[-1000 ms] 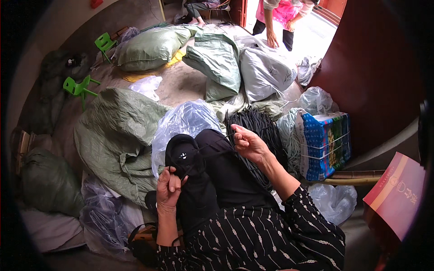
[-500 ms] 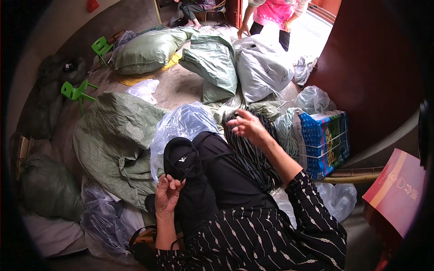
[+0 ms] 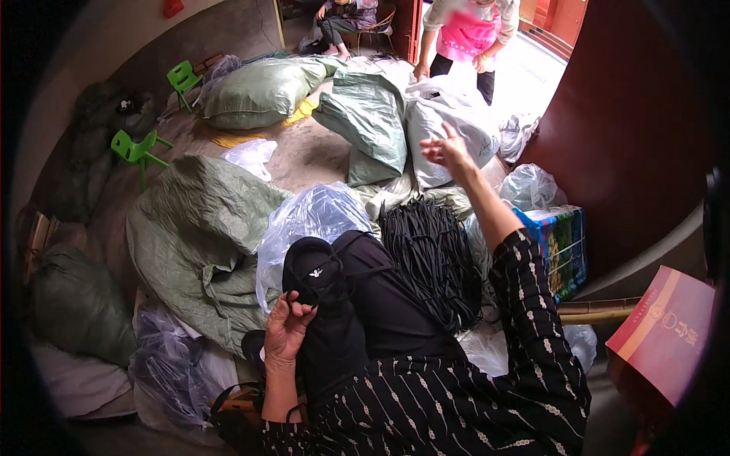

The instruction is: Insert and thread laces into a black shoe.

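Note:
On my lap lies a black fabric piece (image 3: 310, 254) with a small white bird-shaped mark and a thin loop of strap. The fingers of my left hand (image 3: 284, 334) are pinched on the black strap at its near edge. My right hand (image 3: 450, 154) is raised and stretched forward, fingers apart, holding nothing; it appears in front of the white sack (image 3: 441, 125). Below that forearm, beside my right leg, sits a large bundle of black straps (image 3: 431, 266).
A crumpled green woven sack (image 3: 205, 220) and clear plastic bag (image 3: 323, 209) lie left of my legs. At right stand a blue patterned box (image 3: 566, 251) and red box (image 3: 665, 330). Beyond the sacks, a person in a pink apron (image 3: 465, 38) stands; another sits farther back.
My right hand has moved up and away from the black strap bundle. My left hand keeps its pinch near the black piece. The whole view has shifted slightly.

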Action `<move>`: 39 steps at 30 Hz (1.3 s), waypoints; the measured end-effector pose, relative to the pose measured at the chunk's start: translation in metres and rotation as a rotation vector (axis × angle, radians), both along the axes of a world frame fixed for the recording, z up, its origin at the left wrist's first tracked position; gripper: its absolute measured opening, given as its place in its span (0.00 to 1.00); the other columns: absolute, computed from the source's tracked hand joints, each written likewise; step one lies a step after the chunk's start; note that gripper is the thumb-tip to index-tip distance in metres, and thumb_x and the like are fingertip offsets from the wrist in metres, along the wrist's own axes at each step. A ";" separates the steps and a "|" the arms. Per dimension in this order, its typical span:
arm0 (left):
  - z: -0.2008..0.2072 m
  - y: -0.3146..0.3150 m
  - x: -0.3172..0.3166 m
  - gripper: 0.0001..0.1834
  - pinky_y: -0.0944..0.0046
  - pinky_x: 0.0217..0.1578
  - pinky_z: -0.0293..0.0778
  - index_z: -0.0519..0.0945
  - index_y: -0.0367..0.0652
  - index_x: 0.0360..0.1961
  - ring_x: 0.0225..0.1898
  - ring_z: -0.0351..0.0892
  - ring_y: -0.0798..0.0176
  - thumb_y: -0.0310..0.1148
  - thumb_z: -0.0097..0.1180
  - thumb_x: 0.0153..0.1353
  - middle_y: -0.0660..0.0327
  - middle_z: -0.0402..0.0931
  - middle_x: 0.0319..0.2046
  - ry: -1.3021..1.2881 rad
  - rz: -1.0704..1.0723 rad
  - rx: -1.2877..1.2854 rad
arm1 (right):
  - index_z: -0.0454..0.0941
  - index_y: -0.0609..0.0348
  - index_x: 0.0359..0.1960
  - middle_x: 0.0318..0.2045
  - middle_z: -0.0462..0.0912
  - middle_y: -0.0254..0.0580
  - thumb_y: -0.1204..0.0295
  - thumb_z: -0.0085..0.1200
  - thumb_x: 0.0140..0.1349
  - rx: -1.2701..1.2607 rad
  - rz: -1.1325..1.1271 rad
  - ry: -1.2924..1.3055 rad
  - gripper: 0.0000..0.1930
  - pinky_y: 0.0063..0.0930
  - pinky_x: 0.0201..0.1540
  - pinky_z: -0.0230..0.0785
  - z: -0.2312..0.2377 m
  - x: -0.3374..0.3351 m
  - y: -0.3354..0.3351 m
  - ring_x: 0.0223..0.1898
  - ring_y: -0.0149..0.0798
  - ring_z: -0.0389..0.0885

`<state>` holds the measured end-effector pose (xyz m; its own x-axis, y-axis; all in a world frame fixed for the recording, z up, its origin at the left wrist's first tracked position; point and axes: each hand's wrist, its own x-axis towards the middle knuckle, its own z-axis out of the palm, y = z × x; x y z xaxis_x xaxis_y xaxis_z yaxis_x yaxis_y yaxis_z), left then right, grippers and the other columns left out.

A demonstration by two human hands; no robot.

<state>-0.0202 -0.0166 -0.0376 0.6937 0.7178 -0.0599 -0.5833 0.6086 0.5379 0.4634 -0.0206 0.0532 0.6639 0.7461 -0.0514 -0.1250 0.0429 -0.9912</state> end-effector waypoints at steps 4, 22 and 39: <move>0.002 0.001 -0.002 0.15 0.54 0.50 0.73 0.73 0.35 0.47 0.35 0.80 0.61 0.35 0.48 0.66 0.60 0.75 0.22 0.015 -0.015 0.026 | 0.57 0.63 0.62 0.36 0.82 0.49 0.73 0.50 0.61 -0.124 0.267 -0.031 0.28 0.26 0.32 0.75 -0.035 -0.060 -0.005 0.29 0.35 0.81; 0.005 -0.002 -0.003 0.09 0.58 0.48 0.73 0.77 0.40 0.39 0.28 0.77 0.65 0.35 0.52 0.63 0.63 0.73 0.17 0.106 0.045 0.070 | 0.76 0.59 0.43 0.36 0.75 0.45 0.66 0.54 0.59 0.128 0.761 -0.973 0.14 0.36 0.45 0.68 -0.045 -0.245 -0.017 0.41 0.47 0.75; -0.003 -0.003 -0.016 0.16 0.56 0.48 0.76 0.73 0.37 0.49 0.43 0.79 0.55 0.36 0.49 0.65 0.57 0.80 0.37 0.071 0.172 -0.012 | 0.71 0.59 0.44 0.33 0.78 0.53 0.54 0.52 0.61 0.052 0.884 -0.784 0.21 0.37 0.38 0.68 -0.053 -0.247 -0.015 0.37 0.51 0.78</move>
